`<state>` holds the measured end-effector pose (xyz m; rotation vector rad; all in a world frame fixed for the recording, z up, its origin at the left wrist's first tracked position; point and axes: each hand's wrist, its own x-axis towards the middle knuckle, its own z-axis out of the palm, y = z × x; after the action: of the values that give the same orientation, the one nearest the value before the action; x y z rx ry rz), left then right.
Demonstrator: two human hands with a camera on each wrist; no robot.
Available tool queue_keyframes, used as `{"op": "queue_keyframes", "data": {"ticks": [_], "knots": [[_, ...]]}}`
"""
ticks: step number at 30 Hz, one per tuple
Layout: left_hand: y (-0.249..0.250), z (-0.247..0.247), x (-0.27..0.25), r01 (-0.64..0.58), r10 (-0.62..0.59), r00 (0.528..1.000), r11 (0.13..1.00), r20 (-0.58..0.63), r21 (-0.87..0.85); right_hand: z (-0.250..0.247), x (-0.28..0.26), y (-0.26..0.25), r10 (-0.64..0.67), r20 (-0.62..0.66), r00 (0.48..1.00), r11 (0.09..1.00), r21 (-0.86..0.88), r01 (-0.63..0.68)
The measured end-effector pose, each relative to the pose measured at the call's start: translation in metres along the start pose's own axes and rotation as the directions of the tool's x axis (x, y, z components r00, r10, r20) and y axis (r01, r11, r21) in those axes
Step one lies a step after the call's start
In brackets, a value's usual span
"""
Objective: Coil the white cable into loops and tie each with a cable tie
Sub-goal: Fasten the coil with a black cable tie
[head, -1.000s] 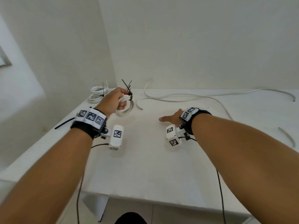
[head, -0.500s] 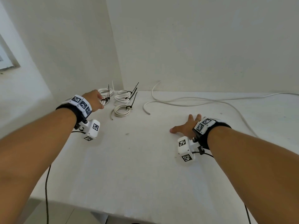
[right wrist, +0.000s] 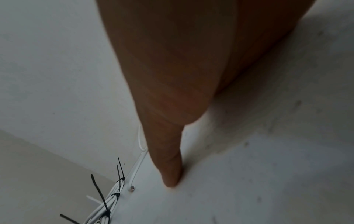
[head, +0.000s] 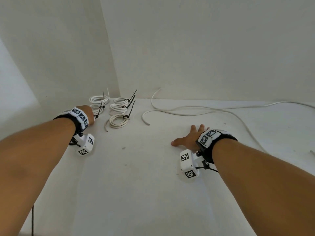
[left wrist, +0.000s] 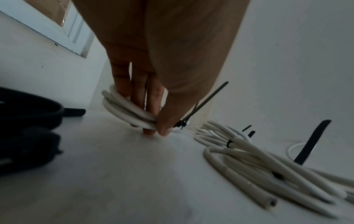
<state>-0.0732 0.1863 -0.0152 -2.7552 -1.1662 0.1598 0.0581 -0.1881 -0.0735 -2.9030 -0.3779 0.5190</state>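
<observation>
Several white cable coils, each bound with a black cable tie, lie at the table's back left. My left hand is at the leftmost coils. In the left wrist view its fingers pass through a tied coil and the thumb pinches it from outside, low on the table, the tie's tail sticking up. A long loose white cable snakes along the back, one cut end near the coils. My right hand lies flat on the table, fingers spread, holding nothing.
The white table meets two walls in a corner behind the coils. A black strap or cord lies left of my left hand. A short cable piece sits at the far right edge.
A second ago my left hand held a tied coil up near mid-table; it has since moved left to the corner group and grips a coil there. The right hand stays flat.
</observation>
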Motion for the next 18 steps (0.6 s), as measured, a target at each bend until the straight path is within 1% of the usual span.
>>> {"op": "queue_keyframes", "data": {"ticks": [5, 8, 9, 11, 13, 14, 16, 18], "knots": [[-0.001, 0.005, 0.004, -0.016, 0.016, 1.000, 1.000, -0.006, 0.011, 0.001, 0.001, -0.002, -0.007, 0.024, 1.000, 1.000, 0.024, 0.006], [-0.004, 0.008, -0.001, -0.038, 0.037, 0.998, 0.999, -0.045, -0.011, 0.003, 0.002, -0.002, -0.009, 0.031, 0.999, 0.999, 0.041, 0.008], [-0.005, 0.008, -0.004, -0.047, 0.046, 0.996, 0.999, -0.071, -0.022, 0.003, 0.002, -0.002, -0.009, 0.029, 1.000, 0.999, 0.043, 0.008], [-0.003, 0.005, -0.006, -0.064, 0.046, 0.981, 0.994, -0.187, -0.092, 0.004, 0.002, -0.003, -0.009, 0.026, 1.000, 0.999, 0.046, 0.007], [0.009, -0.002, -0.009, -0.125, 0.039, 0.938, 0.965, -0.343, -0.231, 0.004, 0.002, -0.003, -0.007, 0.027, 1.000, 0.999, 0.047, 0.006], [0.020, -0.007, -0.010, -0.161, 0.037, 0.916, 0.947, -0.400, -0.279, 0.004, 0.001, -0.003, -0.008, 0.027, 1.000, 0.999, 0.050, 0.006], [0.048, -0.018, -0.019, -0.239, 0.061, 0.889, 0.907, -0.454, -0.346, 0.002, -0.002, -0.003, -0.008, 0.027, 1.000, 0.999, 0.053, 0.007], [0.082, -0.027, -0.028, -0.310, 0.108, 0.884, 0.863, -0.455, -0.398, 0.002, -0.005, -0.003, -0.005, 0.016, 1.000, 0.999, 0.042, 0.004]]}}
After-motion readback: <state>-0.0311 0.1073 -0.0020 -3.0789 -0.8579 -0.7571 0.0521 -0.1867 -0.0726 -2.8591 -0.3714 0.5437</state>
